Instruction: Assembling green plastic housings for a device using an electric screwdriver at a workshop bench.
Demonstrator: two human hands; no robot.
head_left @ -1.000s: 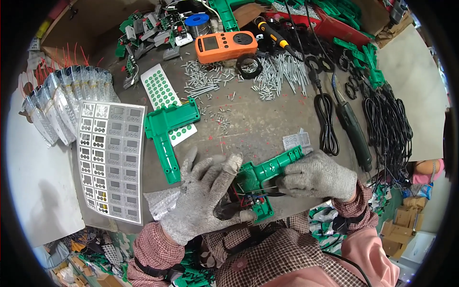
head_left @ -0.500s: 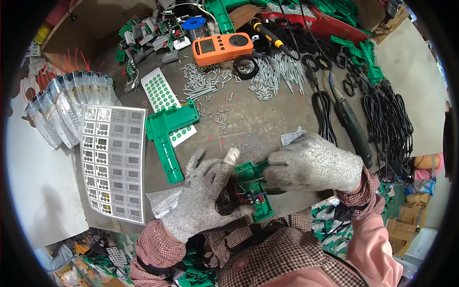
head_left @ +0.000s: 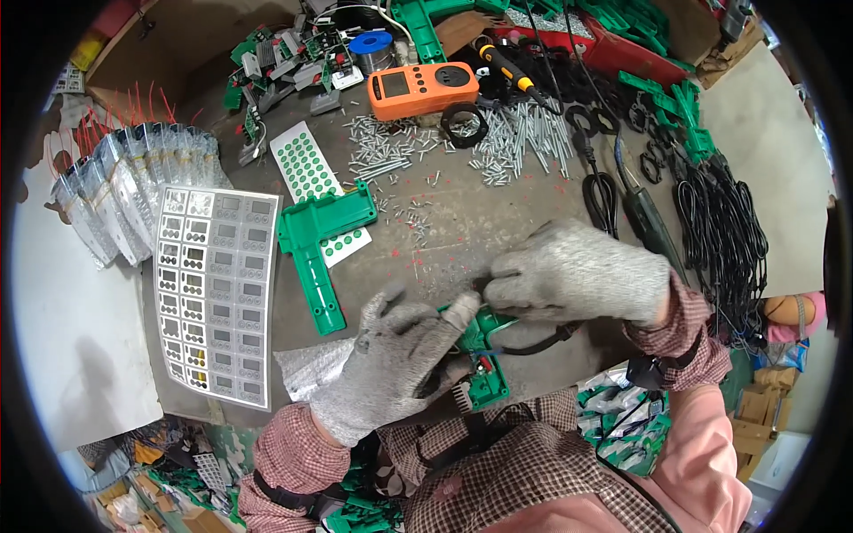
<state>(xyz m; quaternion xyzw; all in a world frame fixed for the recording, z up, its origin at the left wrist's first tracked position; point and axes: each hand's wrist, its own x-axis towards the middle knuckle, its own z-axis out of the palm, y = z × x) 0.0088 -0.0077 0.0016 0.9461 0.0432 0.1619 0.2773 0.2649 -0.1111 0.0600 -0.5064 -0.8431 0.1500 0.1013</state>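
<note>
Gloved hands meet at the near edge of the table (head_left: 462,213), over a small green plastic housing (head_left: 484,369). Left hand (head_left: 395,360) has its grip closed round the housing's left side, thumb up against the top. Right hand (head_left: 577,280) pinches narrow at the housing's upper end; what sits between those fingertips cannot be told. Black cable (head_left: 542,342) runs from under the right hand along the housing.

Around: a second green housing (head_left: 315,244), T-shaped, lies just left of centre on a white strip of green round stickers (head_left: 311,178). White label sheet (head_left: 218,289) with rows of grey rectangles hangs over the left edge, clear bagged packs (head_left: 124,191) fanned beside it. Loose screws (head_left: 498,142) are scattered mid-table. Orange meter (head_left: 422,89) sits at the far edge, black tape ring (head_left: 464,123) just beside it. Black cords (head_left: 724,231) are piled along the right edge. Crumpled silver foil bag (head_left: 311,369) touches the left wrist.
</note>
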